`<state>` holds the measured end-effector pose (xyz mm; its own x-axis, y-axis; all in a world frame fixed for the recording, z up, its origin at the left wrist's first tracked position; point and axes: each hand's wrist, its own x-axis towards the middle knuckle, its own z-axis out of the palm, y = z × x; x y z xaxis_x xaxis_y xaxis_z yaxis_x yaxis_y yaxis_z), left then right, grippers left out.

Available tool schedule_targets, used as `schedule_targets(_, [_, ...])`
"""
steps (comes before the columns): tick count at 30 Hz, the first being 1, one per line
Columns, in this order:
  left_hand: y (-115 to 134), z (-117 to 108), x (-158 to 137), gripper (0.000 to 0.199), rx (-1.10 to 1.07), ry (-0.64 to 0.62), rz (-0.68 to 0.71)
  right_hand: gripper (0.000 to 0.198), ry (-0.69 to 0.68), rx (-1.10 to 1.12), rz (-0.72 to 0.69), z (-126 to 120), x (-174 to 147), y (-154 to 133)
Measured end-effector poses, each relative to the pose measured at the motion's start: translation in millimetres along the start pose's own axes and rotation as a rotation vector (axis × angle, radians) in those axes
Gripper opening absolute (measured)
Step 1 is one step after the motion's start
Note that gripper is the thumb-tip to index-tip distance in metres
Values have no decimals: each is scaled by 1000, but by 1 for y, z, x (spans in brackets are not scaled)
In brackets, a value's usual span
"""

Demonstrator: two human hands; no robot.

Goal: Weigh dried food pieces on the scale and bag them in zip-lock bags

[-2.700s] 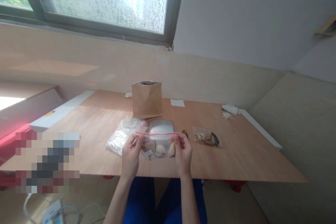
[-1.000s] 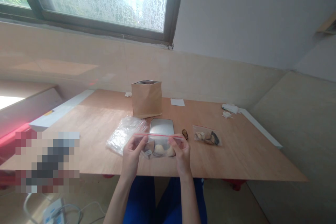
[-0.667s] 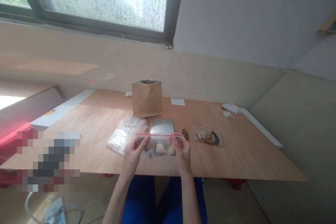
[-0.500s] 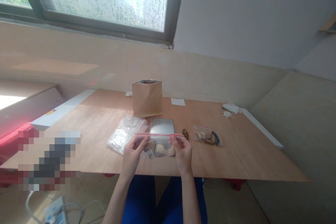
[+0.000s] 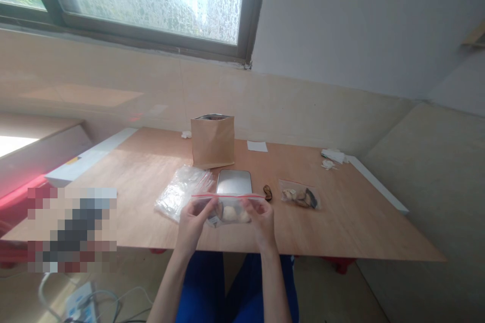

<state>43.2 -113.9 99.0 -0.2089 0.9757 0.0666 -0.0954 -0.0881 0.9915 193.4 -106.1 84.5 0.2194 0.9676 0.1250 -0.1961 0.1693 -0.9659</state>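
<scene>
Between my two hands is a clear zip-lock bag (image 5: 229,214) with a red strip along its top, holding several pale and brown pieces and a small white packet. My left hand (image 5: 192,218) grips its left side below the strip, thumb on the near face. Likewise, my right hand (image 5: 261,216) pinches the right side. Just behind the bag lies a silver-topped scale (image 5: 234,181), partly hidden by it. A dark brown curled dried piece (image 5: 267,193) rests right of the scale. Farther right lies a second filled zip-lock bag (image 5: 300,195).
A stack of clear plastic bags (image 5: 182,193) lies left of my hands. An open brown paper pouch (image 5: 212,142) stands behind the scale. White paper (image 5: 257,146) and crumpled tissue (image 5: 329,164) lie toward the back. A blurred dark object (image 5: 78,227) is at the left edge.
My right hand has shifted slightly left along the bag, its thumb now further in. The bag's red strip has moved a little left. The other things have stayed put.
</scene>
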Motion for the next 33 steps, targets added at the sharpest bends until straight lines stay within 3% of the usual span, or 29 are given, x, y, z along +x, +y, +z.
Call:
schedule_targets(4, [3, 1, -1, 29, -27, -17, -6, 18, -49, -15, -34, 2, 0, 0])
schedule_targets(11, [4, 4, -1, 22, -55, -16, 43, 15, 1, -64, -73, 5, -3, -3])
schedule_targets(16, [1, 2, 0, 28, -26, 6, -13, 14, -18, -76, -70, 6, -2, -4])
schedule_targets(25, [-1, -5, 4, 34, 59, -98, -101, 18, -171, -90, -41, 2, 0, 2])
schedule_targets(30, [5, -1, 2, 29, 76, -239, -27, 18, -109, -130, -18, 9, 0, 5])
schedule_targets(33, [6, 2, 1, 26, 58, -221, 9, 17, -108, -147, -53, 11, 0, 5])
